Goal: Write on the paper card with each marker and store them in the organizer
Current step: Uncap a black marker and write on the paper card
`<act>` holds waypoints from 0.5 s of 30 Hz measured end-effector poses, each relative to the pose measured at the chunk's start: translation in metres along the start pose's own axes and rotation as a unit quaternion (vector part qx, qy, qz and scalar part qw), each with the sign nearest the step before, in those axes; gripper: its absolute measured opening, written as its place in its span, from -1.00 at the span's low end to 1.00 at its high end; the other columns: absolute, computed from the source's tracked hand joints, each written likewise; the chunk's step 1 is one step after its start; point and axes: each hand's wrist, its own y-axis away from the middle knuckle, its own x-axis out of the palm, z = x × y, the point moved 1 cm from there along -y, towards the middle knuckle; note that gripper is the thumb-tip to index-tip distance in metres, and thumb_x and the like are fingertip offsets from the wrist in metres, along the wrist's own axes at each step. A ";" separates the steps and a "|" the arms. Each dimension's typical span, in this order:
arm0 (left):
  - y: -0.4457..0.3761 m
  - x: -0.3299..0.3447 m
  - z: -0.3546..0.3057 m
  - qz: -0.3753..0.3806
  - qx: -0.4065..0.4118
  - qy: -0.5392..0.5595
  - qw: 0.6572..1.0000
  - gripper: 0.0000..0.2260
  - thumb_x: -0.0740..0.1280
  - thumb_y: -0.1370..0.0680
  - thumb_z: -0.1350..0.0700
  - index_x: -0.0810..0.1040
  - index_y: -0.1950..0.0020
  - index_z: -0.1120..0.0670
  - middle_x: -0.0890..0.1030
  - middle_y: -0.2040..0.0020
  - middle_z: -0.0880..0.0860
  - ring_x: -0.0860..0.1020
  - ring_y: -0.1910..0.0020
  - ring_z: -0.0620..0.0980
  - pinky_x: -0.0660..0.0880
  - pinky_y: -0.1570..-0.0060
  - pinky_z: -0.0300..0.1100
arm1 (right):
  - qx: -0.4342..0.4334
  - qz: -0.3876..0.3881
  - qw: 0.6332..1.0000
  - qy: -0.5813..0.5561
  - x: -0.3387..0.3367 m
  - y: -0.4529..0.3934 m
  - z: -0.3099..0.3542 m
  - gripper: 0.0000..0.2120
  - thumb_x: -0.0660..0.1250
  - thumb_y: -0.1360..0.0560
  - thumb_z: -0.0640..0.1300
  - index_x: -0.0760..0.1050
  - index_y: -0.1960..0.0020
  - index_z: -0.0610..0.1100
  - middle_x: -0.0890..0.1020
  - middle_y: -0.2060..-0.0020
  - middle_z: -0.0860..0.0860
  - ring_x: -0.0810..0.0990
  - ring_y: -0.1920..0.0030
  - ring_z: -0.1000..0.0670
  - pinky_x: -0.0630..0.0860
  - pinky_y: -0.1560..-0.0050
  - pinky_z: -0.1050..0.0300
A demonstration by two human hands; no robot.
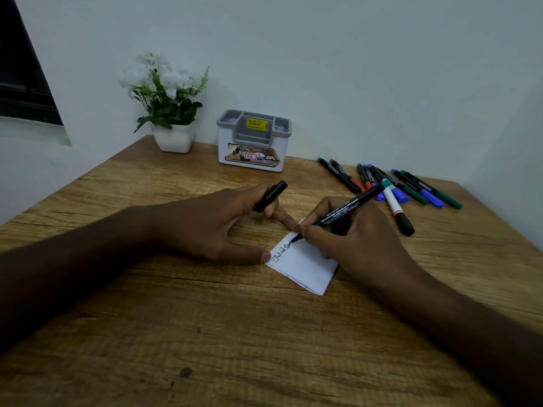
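Note:
A small white paper card [305, 267] lies on the wooden table [205, 333], with black handwriting along its upper left edge. My right hand [358, 239] grips a black marker [340, 212], its tip touching the card at the end of the writing. My left hand [223, 224] holds the marker's black cap [271, 195] between curled fingers, while its thumb and index finger press the card's edge. A grey-and-white organizer [254, 141] stands at the back by the wall. Several capped markers [393, 183] lie in a loose row at the right.
A white pot of artificial white flowers [170, 113] sits at the back left, beside the organizer. Pale walls close the table at the back and right. A dark window frame [23, 69] shows at the upper left.

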 end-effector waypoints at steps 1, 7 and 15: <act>0.000 0.000 0.000 0.001 0.000 -0.002 1.000 -0.56 0.52 -0.54 -0.14 0.39 -0.28 -0.09 0.41 -0.18 -0.54 0.42 -0.25 -0.45 0.31 -0.07 -0.62 | 0.001 -0.003 1.000 -0.003 0.000 0.000 0.000 -0.96 0.52 -0.50 -0.02 0.72 0.12 0.04 0.76 0.19 0.09 0.67 0.20 0.16 0.62 0.22 0.21; 0.000 0.000 -0.002 0.008 -0.001 -0.011 1.000 -0.57 0.51 -0.54 -0.14 0.39 -0.27 -0.09 0.41 -0.19 -0.59 0.41 -0.25 -0.47 0.31 -0.09 -0.61 | 0.008 -0.004 1.000 -0.012 -0.001 0.000 0.000 -0.97 0.52 -0.50 -0.04 0.72 0.11 0.03 0.74 0.24 0.07 0.68 0.26 0.17 0.62 0.24 0.26; 0.002 -0.002 -0.006 0.007 0.013 -0.009 1.000 -0.59 0.54 -0.55 -0.02 0.41 -0.25 0.04 0.43 -0.15 -0.62 0.43 -0.21 -0.49 0.31 -0.07 -0.61 | 0.016 0.006 1.000 -0.011 0.000 0.003 0.008 -0.83 0.46 -0.38 0.09 0.71 0.16 0.01 0.77 0.21 0.06 0.71 0.19 0.09 0.71 0.13 -0.01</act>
